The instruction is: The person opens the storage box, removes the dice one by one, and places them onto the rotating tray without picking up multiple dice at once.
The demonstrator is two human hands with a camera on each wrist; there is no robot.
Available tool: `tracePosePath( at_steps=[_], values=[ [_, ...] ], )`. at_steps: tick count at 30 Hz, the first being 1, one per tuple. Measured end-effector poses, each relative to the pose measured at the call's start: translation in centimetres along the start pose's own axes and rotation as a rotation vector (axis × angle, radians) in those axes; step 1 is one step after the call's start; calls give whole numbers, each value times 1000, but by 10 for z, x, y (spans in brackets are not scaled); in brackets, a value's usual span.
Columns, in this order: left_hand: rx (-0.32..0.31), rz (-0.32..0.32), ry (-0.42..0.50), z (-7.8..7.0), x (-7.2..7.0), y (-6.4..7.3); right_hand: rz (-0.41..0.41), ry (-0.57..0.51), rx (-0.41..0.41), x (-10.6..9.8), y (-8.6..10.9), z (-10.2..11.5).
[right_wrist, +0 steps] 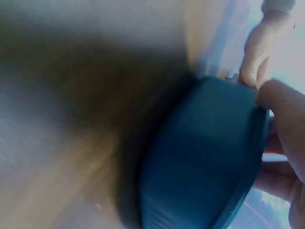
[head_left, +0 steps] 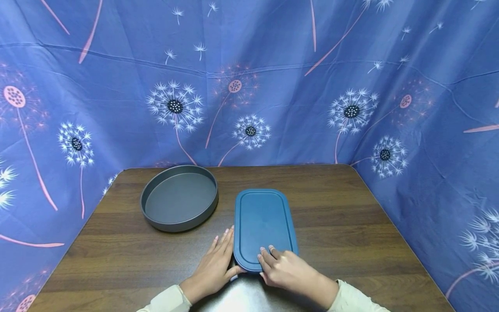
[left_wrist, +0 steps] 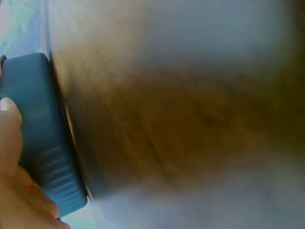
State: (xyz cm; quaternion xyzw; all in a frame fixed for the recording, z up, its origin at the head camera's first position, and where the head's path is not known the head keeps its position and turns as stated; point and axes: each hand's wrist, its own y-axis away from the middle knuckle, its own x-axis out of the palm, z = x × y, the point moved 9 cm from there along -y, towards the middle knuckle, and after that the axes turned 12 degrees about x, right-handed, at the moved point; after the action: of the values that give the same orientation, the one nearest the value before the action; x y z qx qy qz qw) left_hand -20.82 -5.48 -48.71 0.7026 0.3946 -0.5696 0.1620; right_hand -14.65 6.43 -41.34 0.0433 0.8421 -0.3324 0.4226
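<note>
A blue rectangular food container sits on the table, its blue lid on top. My left hand lies along the container's left side with fingers straight and thumb at the near left corner. In the left wrist view, the left thumb presses against the container's wall. At the near edge, my right hand pinches the lid's rim, with fingertips on the top and the thumb below the rim. The right wrist view shows that thumb right at the rim.
A round dark grey pan stands on the wooden table, back left of the container. Blue dandelion-print cloth hangs behind the table and along both sides.
</note>
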Motion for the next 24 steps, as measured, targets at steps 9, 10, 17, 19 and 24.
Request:
tracePosePath(
  at_steps=[9,10,17,19,24],
  values=[
    [27,-17,-12,-2,-2,1,-9,-101,209,6,4,-5],
    [26,-18,-14,-2,-2,1,-23,-90,212,6,4,-5],
    [28,-21,-16,-2,-2,1,-99,65,101,6,2,7],
    [25,-13,-16,-2,-2,2,-117,102,56,6,2,11],
    [21,5,-13,-2,-1,2,-139,141,-35,8,4,17]
  ],
)
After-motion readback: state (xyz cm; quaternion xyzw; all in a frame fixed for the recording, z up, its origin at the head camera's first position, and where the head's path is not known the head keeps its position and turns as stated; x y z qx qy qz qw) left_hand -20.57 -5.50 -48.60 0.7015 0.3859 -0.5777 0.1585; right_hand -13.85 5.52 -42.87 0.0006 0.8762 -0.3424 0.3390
